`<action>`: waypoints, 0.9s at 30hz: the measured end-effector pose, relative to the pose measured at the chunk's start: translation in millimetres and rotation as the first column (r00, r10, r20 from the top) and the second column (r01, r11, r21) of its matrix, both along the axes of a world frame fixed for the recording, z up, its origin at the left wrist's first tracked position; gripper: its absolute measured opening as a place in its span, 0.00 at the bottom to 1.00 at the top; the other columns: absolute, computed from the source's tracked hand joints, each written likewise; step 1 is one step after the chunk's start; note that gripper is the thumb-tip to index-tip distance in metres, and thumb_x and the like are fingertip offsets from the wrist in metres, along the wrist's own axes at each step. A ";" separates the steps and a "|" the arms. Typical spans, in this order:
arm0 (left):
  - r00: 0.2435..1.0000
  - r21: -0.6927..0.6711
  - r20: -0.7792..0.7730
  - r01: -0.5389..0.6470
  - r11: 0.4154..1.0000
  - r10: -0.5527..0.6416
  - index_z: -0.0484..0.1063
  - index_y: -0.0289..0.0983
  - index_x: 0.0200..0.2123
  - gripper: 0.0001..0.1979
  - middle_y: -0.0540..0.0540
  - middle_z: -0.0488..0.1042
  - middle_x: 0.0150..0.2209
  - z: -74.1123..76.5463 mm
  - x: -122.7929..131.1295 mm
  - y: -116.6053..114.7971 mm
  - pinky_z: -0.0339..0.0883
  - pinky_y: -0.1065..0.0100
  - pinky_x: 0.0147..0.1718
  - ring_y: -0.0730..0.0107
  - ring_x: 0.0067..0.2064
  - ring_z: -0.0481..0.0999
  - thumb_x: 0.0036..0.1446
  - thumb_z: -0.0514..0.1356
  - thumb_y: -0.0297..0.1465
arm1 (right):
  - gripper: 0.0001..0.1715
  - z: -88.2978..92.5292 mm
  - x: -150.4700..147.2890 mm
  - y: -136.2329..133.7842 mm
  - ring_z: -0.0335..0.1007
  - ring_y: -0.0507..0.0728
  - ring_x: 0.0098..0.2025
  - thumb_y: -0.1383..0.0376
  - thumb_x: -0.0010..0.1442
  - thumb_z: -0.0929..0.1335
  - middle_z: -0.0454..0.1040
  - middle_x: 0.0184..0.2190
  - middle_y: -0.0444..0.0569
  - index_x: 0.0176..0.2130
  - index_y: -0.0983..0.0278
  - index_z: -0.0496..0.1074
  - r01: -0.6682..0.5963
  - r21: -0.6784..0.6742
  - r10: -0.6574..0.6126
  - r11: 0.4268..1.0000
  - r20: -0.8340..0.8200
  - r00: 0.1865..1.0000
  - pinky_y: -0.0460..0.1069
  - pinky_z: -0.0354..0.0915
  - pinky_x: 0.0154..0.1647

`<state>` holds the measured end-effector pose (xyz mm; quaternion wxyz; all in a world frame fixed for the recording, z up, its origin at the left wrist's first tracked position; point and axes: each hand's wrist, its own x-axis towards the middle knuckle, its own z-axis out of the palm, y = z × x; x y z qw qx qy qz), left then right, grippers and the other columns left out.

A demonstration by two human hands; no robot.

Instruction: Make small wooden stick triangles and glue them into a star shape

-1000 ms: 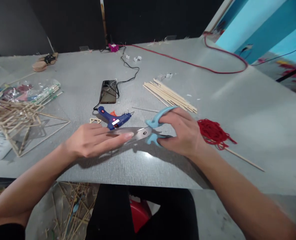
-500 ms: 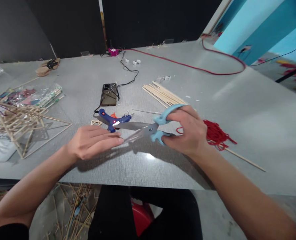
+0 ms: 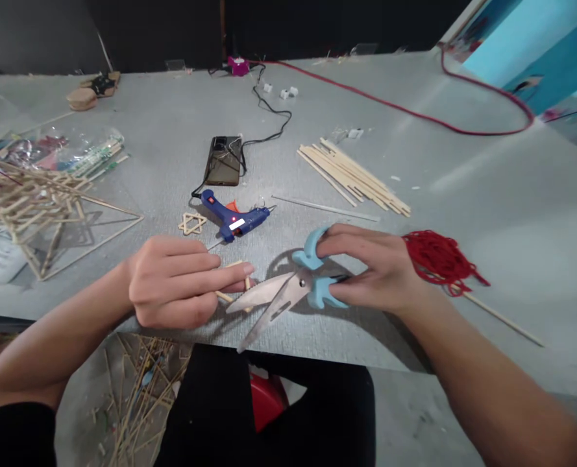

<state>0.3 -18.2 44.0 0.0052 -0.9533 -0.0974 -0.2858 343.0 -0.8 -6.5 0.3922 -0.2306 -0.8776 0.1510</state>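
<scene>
My right hand is closed in the light blue handles of a pair of scissors, whose blades are spread apart and point left. Pinched in the fingers of my left hand is a small piece made of thin wooden sticks, mostly hidden by the fingers. The upper blade overlaps its lower end; whether it touches, I cannot tell. Just beyond my left hand lie a small wooden star and a blue glue gun with a lit red light.
A phone lies behind the glue gun. Loose wooden sticks and a red string bundle are to the right. At left stands a stick framework beside plastic packets. A red cable crosses the back.
The scissors have swung so their blades angle down toward me. My left hand has curled from flat fingers near the blade tip to a pinch, with the stick piece now showing.
</scene>
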 end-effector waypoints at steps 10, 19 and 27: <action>1.000 -0.001 0.014 0.006 1.000 -0.006 0.82 0.48 0.45 0.11 0.44 0.86 0.47 -3.8 -5.4 -4.0 0.75 0.60 0.18 0.64 0.27 0.81 0.64 0.62 0.30 | 0.10 4.1 0.5 -2.3 0.69 0.54 0.24 0.70 0.58 0.73 0.73 0.26 0.42 0.39 0.55 0.73 0.014 0.007 -0.014 1.000 0.058 0.998 0.49 0.65 0.24; 0.997 0.043 0.074 0.016 0.999 -0.019 0.81 0.51 0.50 0.12 0.44 0.85 0.51 -17.0 -8.7 -1.6 0.79 0.58 0.23 0.63 0.31 0.82 0.66 0.64 0.32 | 0.09 8.0 5.8 -2.4 0.68 0.54 0.24 0.68 0.61 0.73 0.73 0.25 0.40 0.39 0.54 0.73 -0.008 -0.005 0.008 1.000 0.126 0.992 0.50 0.62 0.24; 0.999 -0.061 0.052 -0.007 0.998 0.010 0.83 0.49 0.44 0.08 0.44 0.85 0.46 -9.1 -6.3 1.6 0.80 0.55 0.25 0.58 0.36 0.85 0.66 0.63 0.34 | 0.12 13.0 4.4 -3.7 0.68 0.54 0.23 0.70 0.62 0.73 0.71 0.24 0.39 0.38 0.53 0.71 0.015 0.040 -0.019 0.999 0.099 0.995 0.50 0.63 0.24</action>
